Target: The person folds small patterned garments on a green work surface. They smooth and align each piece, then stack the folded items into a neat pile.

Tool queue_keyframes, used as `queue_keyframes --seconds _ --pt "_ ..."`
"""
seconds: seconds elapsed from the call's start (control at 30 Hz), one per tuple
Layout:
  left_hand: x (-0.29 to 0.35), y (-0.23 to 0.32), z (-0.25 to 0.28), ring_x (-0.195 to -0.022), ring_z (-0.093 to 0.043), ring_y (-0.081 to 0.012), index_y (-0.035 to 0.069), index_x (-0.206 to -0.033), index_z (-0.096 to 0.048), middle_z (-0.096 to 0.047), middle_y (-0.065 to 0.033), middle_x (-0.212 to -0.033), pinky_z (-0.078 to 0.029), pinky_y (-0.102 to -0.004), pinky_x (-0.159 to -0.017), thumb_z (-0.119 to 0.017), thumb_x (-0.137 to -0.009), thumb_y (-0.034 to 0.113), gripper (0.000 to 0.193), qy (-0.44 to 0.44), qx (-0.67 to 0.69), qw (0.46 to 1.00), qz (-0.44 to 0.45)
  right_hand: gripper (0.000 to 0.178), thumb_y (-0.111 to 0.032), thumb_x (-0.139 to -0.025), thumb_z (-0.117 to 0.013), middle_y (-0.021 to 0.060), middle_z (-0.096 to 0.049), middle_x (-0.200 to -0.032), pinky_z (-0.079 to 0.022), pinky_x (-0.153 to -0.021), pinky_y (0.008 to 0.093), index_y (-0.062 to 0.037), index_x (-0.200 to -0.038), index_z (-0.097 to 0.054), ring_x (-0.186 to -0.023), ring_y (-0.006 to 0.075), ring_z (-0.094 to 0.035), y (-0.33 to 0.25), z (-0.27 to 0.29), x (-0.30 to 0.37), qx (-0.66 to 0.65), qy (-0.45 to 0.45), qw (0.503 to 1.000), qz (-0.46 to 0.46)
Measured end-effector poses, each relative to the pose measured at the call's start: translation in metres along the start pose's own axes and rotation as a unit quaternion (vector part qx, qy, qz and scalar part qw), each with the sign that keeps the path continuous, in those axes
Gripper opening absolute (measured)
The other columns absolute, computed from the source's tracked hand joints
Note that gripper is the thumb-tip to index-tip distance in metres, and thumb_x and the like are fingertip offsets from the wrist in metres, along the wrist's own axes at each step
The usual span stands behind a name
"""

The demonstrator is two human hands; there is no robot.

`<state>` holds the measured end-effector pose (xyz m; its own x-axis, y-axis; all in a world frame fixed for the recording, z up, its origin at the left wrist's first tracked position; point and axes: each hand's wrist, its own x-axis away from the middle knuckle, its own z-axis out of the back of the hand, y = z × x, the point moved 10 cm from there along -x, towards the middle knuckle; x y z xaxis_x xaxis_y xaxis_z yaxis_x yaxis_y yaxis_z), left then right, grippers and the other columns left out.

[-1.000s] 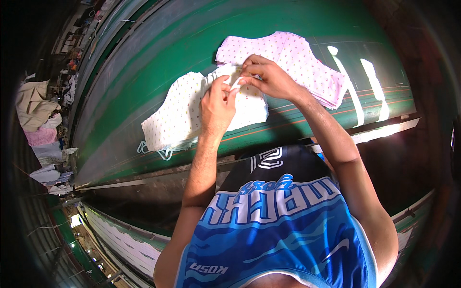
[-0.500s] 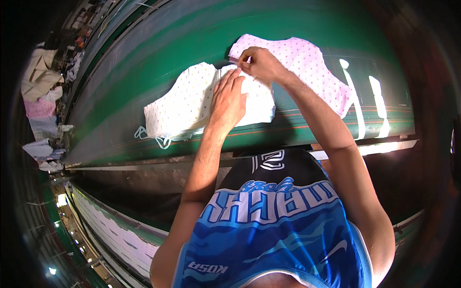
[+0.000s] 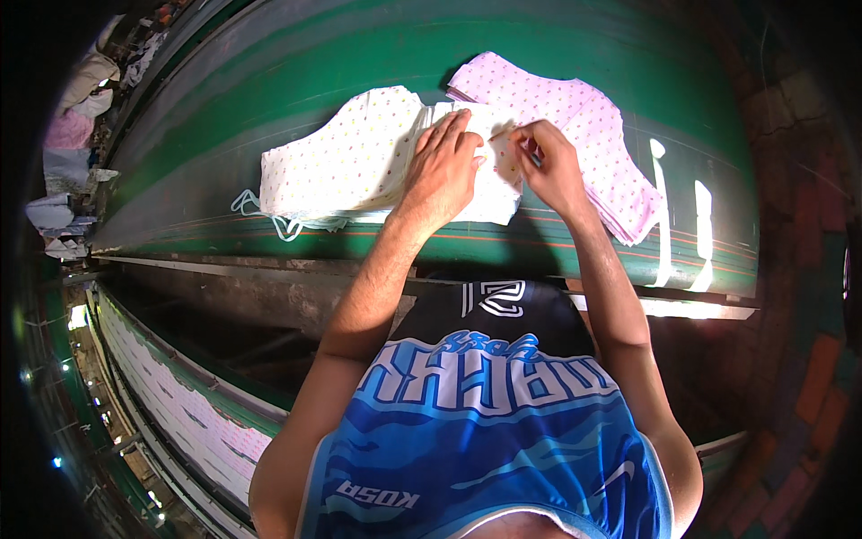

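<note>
My left hand [image 3: 442,171] lies with its fingers stretched out across a stack of white cut fabric pieces [image 3: 337,154] printed with small coloured motifs. At the right part of that stack, my right hand [image 3: 549,163] has its thumb and fingers drawn together in a pinch. Whatever its fingertips hold is too small to make out. Just beyond and to the right rests a stack of pink printed fabric pieces [image 3: 588,121], curved along its edges. Pale blue looped strips [image 3: 285,226] stick out under the white stack's lower left corner.
A long green table [image 3: 359,49] carries both stacks, and bright sunlight patches [image 3: 703,235] fall on its right side. Piled cloth [image 3: 67,166] is at the far left. Behind me on the left runs another long table with white printed fabric [image 3: 193,413].
My right hand has moved right and nearer from the gap between the stacks to the white stack's right part. My left hand stays on the white pieces. The view has shifted slightly.
</note>
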<state>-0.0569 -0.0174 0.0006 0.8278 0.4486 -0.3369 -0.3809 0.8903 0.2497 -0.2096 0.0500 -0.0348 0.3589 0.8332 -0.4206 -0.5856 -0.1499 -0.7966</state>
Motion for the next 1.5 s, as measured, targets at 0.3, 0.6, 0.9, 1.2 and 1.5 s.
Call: queue_keyframes --seconds 0.3,0.6,0.9,1.2,1.5 --pt "-0.008 0.006 -0.001 -0.15 -0.052 -0.0402 0.0 -0.113 -0.066 -0.06 -0.0274 -0.155 -0.037 -0.0534 -0.124 -0.064 -0.106 0.011 0.013 0.001 -0.016 0.999 0.033 0.023 -0.01 -0.088 -0.088 0.0082 -0.068 -0.108 -0.058 -0.092 0.0429 -0.0053 -0.109 -0.08 -0.105 0.0298 -0.068 -0.01 -0.015 0.023 0.0 -0.141 0.989 0.053" --pt "-0.017 0.002 -0.002 -0.144 -0.059 -0.043 -0.007 -0.121 -0.068 -0.065 -0.0309 -0.146 -0.045 -0.0533 -0.119 -0.062 -0.107 0.013 0.024 -0.023 -0.015 0.998 0.052 0.02 -0.013 -0.09 -0.082 0.0121 -0.071 -0.109 -0.06 -0.09 0.0459 -0.0028 -0.106 -0.075 -0.105 0.0347 -0.071 -0.033 -0.024 0.018 0.067 -0.198 0.972 0.111" --pt "-0.014 0.009 0.011 -0.134 -0.065 -0.0427 -0.005 -0.124 -0.069 -0.071 -0.0295 -0.135 -0.05 -0.0521 -0.114 -0.076 -0.101 0.019 0.034 -0.003 0.014 1.0 0.002 0.028 -0.017 -0.095 -0.074 0.0117 -0.07 -0.11 -0.06 -0.089 0.0471 -0.0087 -0.119 -0.064 -0.107 0.0346 -0.072 -0.042 -0.018 -0.001 0.191 -0.119 0.958 0.177" --pt "-0.024 -0.03 0.015 -0.11 -0.073 -0.0391 -0.002 -0.116 -0.068 -0.076 -0.022 -0.115 -0.058 -0.0486 -0.095 -0.079 -0.097 0.017 0.029 0.005 0.132 0.979 0.152 0.024 -0.022 -0.092 -0.07 0.0075 -0.07 -0.104 -0.061 -0.089 0.0437 -0.0112 -0.113 -0.063 -0.102 0.0302 -0.072 -0.074 -0.03 -0.052 0.197 -0.082 0.921 0.325" --pt "-0.015 0.026 0.033 -0.107 -0.071 -0.0346 0.001 -0.099 -0.065 -0.073 -0.0147 -0.115 -0.057 -0.0446 -0.094 -0.07 -0.088 -0.011 0.017 0.071 0.154 0.979 -0.115 0.024 -0.021 -0.096 -0.067 0.0088 -0.07 -0.1 -0.062 -0.085 0.0445 -0.0111 -0.117 -0.062 -0.099 0.0298 -0.073 -0.053 -0.071 -0.081 0.204 -0.141 0.886 0.391"
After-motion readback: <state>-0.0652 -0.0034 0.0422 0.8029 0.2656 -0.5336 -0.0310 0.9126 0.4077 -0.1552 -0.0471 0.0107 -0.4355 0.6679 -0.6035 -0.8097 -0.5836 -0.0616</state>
